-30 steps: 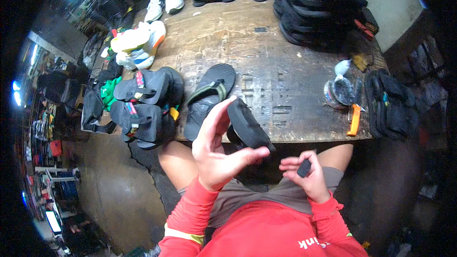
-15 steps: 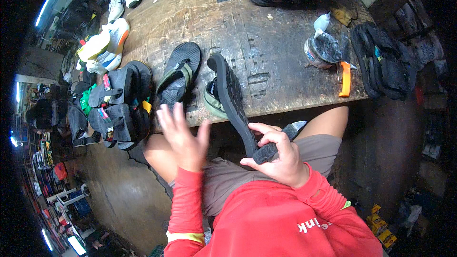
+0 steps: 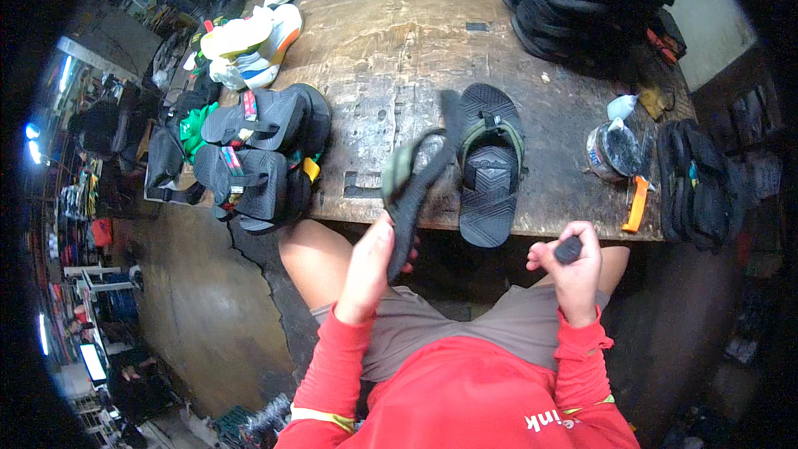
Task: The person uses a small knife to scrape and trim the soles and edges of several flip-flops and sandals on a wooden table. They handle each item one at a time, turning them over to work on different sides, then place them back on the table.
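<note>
My left hand (image 3: 371, 262) is closed on a black flip-flop (image 3: 413, 199) with a green strap, tilted up on its edge at the front of the bench. Its upper end is blurred. To its right lies the matching flip-flop (image 3: 490, 214), sole down, its heel at the bench's front edge. Above my right thigh, my right hand (image 3: 575, 270) is wrapped round a short black-handled tool (image 3: 568, 250); only its blunt dark end shows, and the fingers hide the rest.
Stacked black sandals (image 3: 258, 162) and pale sports shoes (image 3: 270, 46) line the wooden bench's (image 3: 399, 41) left side. More black footwear (image 3: 573, 12) is piled at the back right. On the right are a stained tin (image 3: 613, 150), an orange-handled tool (image 3: 636, 204) and black sandals (image 3: 698, 183).
My right hand has let go of one flip-flop, now flat on the bench, and keeps the tool. My left hand, empty before, has taken the other flip-flop. The view has shifted left.
</note>
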`<state>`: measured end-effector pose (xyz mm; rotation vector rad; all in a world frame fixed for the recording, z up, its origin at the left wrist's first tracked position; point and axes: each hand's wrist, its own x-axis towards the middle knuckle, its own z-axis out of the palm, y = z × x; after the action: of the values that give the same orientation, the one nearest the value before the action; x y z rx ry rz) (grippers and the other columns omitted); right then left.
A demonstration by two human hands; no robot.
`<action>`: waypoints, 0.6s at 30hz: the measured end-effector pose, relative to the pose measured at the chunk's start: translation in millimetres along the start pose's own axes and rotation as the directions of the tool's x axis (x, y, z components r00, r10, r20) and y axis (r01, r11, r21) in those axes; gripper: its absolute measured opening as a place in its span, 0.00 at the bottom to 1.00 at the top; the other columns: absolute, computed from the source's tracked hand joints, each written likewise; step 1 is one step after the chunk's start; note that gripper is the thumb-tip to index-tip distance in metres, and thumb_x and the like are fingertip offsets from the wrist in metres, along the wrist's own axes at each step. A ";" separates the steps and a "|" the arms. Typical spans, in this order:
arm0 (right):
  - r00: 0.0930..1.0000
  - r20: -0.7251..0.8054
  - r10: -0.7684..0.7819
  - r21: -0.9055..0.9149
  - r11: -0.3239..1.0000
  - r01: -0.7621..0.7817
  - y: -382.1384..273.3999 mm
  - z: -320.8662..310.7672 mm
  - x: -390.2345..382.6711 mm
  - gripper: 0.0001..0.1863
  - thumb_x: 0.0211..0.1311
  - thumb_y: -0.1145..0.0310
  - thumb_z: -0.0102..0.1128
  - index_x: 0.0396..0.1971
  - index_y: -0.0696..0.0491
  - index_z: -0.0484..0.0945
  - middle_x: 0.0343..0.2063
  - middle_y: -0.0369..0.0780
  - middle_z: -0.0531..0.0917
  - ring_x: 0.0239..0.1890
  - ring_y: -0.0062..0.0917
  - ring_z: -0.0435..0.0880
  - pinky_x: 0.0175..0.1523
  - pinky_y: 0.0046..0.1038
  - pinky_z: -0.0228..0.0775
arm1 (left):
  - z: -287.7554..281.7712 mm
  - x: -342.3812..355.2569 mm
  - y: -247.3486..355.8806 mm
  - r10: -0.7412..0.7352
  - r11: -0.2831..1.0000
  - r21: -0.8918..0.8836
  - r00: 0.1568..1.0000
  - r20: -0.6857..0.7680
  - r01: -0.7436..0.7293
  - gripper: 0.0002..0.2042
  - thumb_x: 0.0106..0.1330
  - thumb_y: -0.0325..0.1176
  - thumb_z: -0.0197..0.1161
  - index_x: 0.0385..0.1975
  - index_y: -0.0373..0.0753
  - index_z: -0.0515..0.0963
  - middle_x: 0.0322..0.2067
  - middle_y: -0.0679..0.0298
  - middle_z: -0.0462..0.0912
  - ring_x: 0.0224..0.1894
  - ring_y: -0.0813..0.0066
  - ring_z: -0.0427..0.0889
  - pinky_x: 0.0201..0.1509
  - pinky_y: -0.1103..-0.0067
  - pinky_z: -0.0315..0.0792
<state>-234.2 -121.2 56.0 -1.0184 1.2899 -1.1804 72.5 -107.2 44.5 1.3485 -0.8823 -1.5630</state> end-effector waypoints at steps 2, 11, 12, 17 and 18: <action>0.992 0.043 -0.119 0.012 0.993 0.118 -6.9 -2.6 7.7 0.21 0.64 0.76 0.70 0.41 0.52 0.61 0.35 0.46 0.86 0.38 0.26 0.87 0.45 0.29 0.82 | 21.1 -16.2 -0.1 0.080 0.996 -0.033 0.997 0.015 -0.080 0.34 0.76 0.62 0.45 0.63 0.34 0.70 0.46 0.58 0.83 0.41 0.72 0.83 0.41 0.76 0.81; 0.937 0.060 -0.343 0.152 0.931 0.331 -40.2 16.3 44.4 0.31 0.57 0.70 0.77 0.51 0.50 0.61 0.68 0.53 0.68 0.69 0.37 0.69 0.70 0.40 0.62 | 44.8 -37.8 2.5 -0.034 0.978 -0.182 0.938 0.346 0.103 0.31 0.76 0.54 0.52 0.68 0.34 0.68 0.45 0.63 0.81 0.41 0.80 0.80 0.39 0.83 0.78; 0.938 0.075 -0.337 0.167 0.932 0.321 -41.9 16.6 44.6 0.32 0.56 0.70 0.78 0.52 0.51 0.62 0.67 0.54 0.70 0.68 0.36 0.70 0.71 0.38 0.62 | 46.0 -41.2 0.8 -0.041 0.981 -0.165 0.932 0.360 0.107 0.30 0.76 0.53 0.53 0.66 0.33 0.70 0.45 0.63 0.82 0.41 0.80 0.81 0.39 0.83 0.77; 0.940 0.135 -0.314 0.270 0.924 0.270 -40.1 17.3 43.3 0.35 0.50 0.68 0.82 0.49 0.52 0.63 0.65 0.56 0.72 0.66 0.34 0.71 0.74 0.38 0.57 | 49.2 -52.4 -11.1 -0.091 0.969 -0.182 0.925 0.368 0.167 0.25 0.76 0.48 0.56 0.57 0.30 0.76 0.41 0.59 0.84 0.38 0.78 0.82 0.41 0.82 0.77; 0.942 0.135 -0.307 0.313 0.915 0.253 -39.2 17.4 42.1 0.35 0.49 0.68 0.83 0.49 0.51 0.63 0.65 0.56 0.72 0.67 0.34 0.71 0.74 0.37 0.57 | 48.5 -53.1 -12.4 -0.086 0.970 -0.179 0.923 0.375 0.163 0.26 0.75 0.49 0.56 0.58 0.30 0.76 0.42 0.58 0.84 0.38 0.78 0.82 0.42 0.81 0.77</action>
<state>-222.5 -169.9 89.2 -1.0858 0.8116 -1.4125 24.6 -54.5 60.9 0.9964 -0.8349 -1.9892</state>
